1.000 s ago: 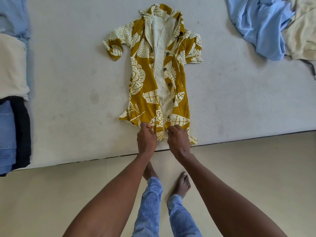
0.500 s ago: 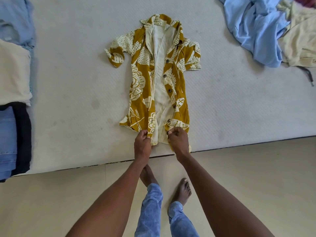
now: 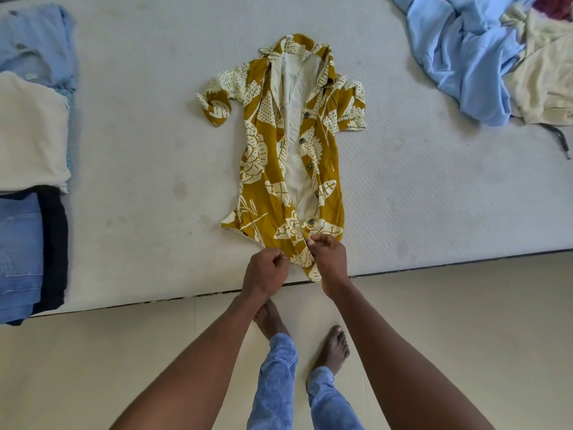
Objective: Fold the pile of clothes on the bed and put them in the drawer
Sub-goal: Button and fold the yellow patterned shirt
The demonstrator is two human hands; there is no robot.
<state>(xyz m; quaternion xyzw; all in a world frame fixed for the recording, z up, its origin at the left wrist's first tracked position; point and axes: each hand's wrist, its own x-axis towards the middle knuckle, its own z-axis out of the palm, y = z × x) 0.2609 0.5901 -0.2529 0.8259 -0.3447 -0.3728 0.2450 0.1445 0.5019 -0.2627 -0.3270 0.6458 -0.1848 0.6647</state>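
A mustard-yellow shirt with a cream leaf print lies flat on the white mattress. Its collar points away from me, its front is open down the middle, and its hem is at the near edge. My left hand pinches the left side of the hem with curled fingers. Close beside it, my right hand pinches the right front panel just below the lowest button. A corner of the hem hangs over the mattress edge between my hands.
Folded clothes are stacked on the left: a light blue shirt, a cream garment, a black piece and blue jeans. An unfolded pile of blue cloth and cream cloth lies at the back right. My bare feet stand on the beige floor.
Both hands have pulled the hem toward the mattress edge. The two front panels have come closer together at the bottom. The shirt lies straighter.
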